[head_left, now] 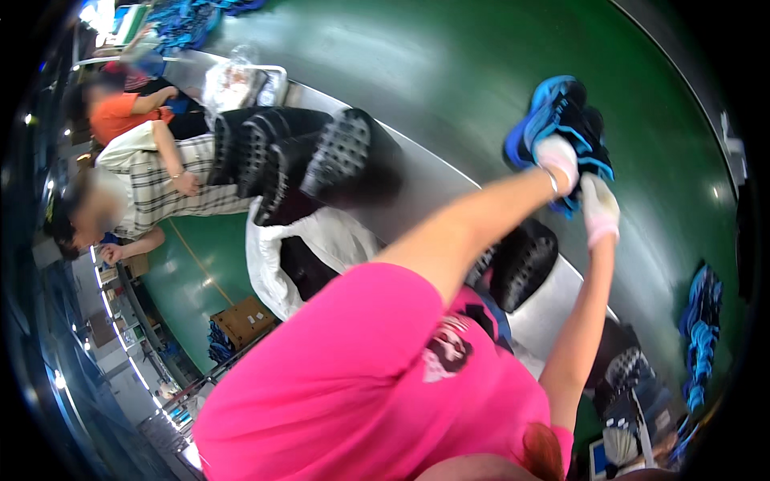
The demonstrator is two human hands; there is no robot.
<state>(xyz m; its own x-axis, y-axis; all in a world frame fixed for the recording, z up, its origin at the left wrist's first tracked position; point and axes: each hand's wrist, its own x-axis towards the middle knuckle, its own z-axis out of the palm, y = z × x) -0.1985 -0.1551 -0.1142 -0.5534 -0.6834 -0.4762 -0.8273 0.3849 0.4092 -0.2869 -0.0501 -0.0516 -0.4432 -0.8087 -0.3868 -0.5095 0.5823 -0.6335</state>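
Blue and black shoe uppers point(553, 112) are bunched together over the green surface, ahead and to the right of me. My left hand point(559, 158), in a white glove, is closed on their near side. Beside it, my right hand point(599, 207), also gloved in white, grips the lower right edge of the same pieces. Its fingertips are partly hidden by the dark material, and I cannot make out how many uppers there are. Below my hands, black studded footwear point(525, 264) rests at the table's metal edge, partly covered by my left arm.
More black studded footwear point(341, 156) stands along the edge to the left, above a white sack point(261, 268). A row of blue uppers point(702, 337) lies at right, and a pile point(180, 24) at far left. Two people sit leftward. A cardboard box point(243, 321) is on the floor.
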